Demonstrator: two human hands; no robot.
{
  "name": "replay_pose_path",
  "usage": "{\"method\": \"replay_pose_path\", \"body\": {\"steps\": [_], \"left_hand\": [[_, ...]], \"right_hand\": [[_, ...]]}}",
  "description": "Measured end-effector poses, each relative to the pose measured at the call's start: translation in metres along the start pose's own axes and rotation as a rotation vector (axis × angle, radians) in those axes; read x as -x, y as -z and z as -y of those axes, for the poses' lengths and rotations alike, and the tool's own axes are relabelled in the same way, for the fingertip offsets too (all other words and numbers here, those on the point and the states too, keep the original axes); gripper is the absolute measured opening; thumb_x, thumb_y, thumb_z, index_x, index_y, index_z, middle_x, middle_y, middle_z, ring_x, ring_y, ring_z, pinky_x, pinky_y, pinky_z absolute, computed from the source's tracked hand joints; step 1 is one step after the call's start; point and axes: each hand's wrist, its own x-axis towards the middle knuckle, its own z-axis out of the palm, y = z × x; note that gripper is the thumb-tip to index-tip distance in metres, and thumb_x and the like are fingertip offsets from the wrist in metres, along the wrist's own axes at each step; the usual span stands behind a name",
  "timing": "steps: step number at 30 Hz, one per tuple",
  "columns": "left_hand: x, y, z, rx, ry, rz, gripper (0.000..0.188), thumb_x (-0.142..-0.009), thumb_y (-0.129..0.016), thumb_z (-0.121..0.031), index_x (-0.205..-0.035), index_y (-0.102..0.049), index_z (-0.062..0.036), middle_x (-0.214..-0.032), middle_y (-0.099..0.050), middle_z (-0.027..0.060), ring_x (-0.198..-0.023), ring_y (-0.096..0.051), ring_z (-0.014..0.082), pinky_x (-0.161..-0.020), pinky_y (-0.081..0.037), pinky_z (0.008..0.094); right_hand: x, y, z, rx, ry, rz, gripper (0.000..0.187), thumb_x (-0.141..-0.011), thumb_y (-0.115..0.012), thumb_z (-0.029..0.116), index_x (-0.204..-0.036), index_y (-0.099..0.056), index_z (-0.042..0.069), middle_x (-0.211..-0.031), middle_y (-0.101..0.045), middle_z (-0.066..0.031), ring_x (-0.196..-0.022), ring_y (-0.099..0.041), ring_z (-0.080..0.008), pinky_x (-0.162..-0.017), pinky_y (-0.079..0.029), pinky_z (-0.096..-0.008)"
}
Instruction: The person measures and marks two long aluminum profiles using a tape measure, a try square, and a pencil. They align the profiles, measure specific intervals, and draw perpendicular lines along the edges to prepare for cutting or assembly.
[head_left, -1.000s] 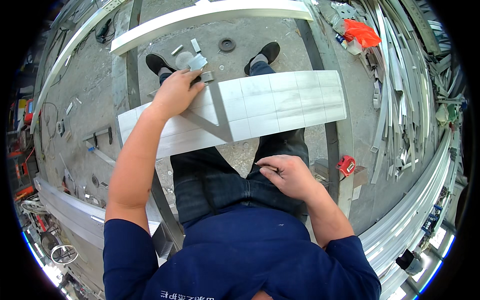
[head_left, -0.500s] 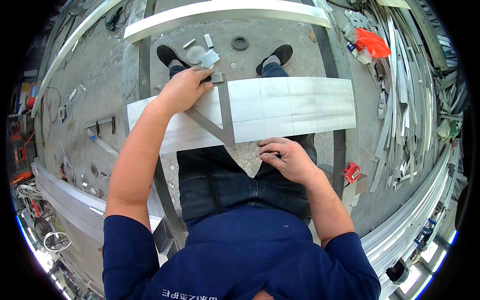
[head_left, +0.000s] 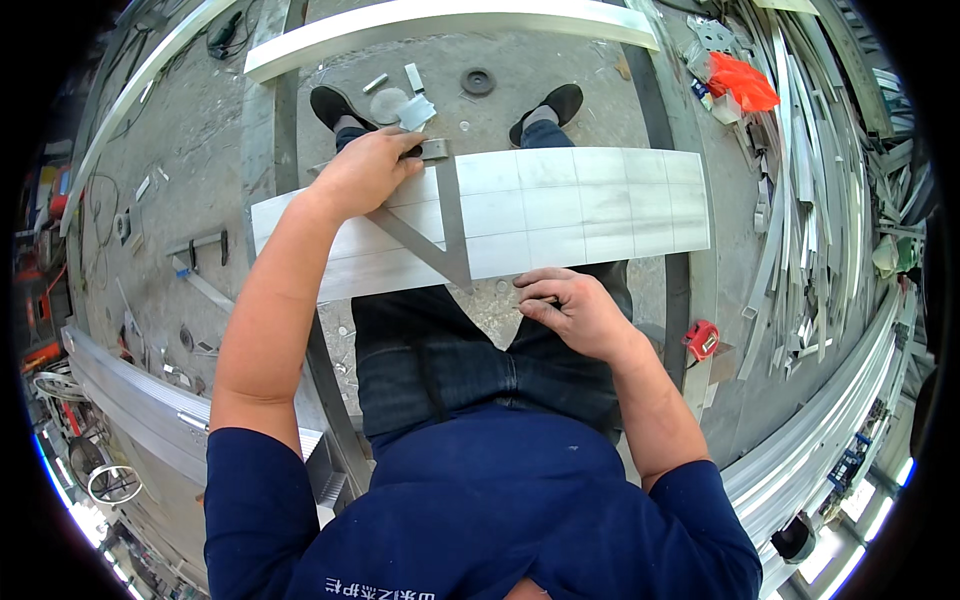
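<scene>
A silvery metal bar or panel point(head_left: 590, 205), marked with a grid of thin lines, lies across two rails above my thighs. On its left half rests a grey metal triangular square point(head_left: 453, 220), its long blade running across the panel and its point at the near edge. My left hand point(head_left: 368, 172) is closed on the square's far left part, beside its thick stock. Just off the panel's near edge is my right hand point(head_left: 572, 312), fingers curled together in a pinch. Whatever lies between its dark-stained fingertips is too small to make out.
A pale metal bar point(head_left: 450, 24) spans the rails farther off. To the right sit a red tape measure point(head_left: 702, 340), an orange-red plastic bag point(head_left: 742, 82) and a heap of metal strips point(head_left: 790, 220). A clamp point(head_left: 205, 245) lies on the left; a dark disc point(head_left: 478, 81) is between my feet.
The view has shifted very slightly. Both hands and the square keep nearly the same places on and beside the panel.
</scene>
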Motion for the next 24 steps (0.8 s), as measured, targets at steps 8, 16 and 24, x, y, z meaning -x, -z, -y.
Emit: {"method": "replay_pose_path", "body": {"steps": [8, 16, 24], "left_hand": [[0.0005, 0.0021, -0.0020, 0.011, 0.000, -0.007, 0.041, -0.101, -0.062, -0.020, -0.135, -0.065, 0.0018, -0.117, -0.069, 0.0213, -0.109, -0.065, 0.0407, -0.096, -0.051, 0.0423], [-0.0005, 0.0002, 0.0029, -0.001, -0.025, -0.024, 0.041, -0.100, -0.063, -0.020, -0.134, -0.065, 0.0023, -0.116, -0.069, 0.0208, -0.108, -0.064, 0.0418, -0.096, -0.051, 0.0425], [-0.0009, 0.0001, 0.0010, -0.002, 0.001, -0.012, 0.041, -0.101, -0.063, -0.022, -0.135, -0.066, -0.0012, -0.115, -0.070, 0.0204, -0.107, -0.065, 0.0407, -0.095, -0.051, 0.0426]], "right_hand": [[-0.0004, -0.0006, -0.0014, -0.045, -0.028, 0.000, 0.022, -0.096, -0.074, 0.021, -0.104, -0.076, 0.001, -0.123, -0.073, -0.0124, -0.099, -0.073, -0.0298, -0.086, -0.057, -0.0360], [-0.0015, -0.0008, -0.0007, -0.013, -0.009, -0.010, 0.021, -0.096, -0.074, 0.022, -0.103, -0.077, 0.002, -0.121, -0.074, -0.0126, -0.099, -0.073, -0.0293, -0.087, -0.057, -0.0361], [-0.0017, 0.0006, 0.0008, -0.024, -0.062, 0.008, 0.021, -0.096, -0.074, 0.022, -0.103, -0.078, 0.002, -0.122, -0.074, -0.0122, -0.101, -0.072, -0.0292, -0.087, -0.057, -0.0360]]}}
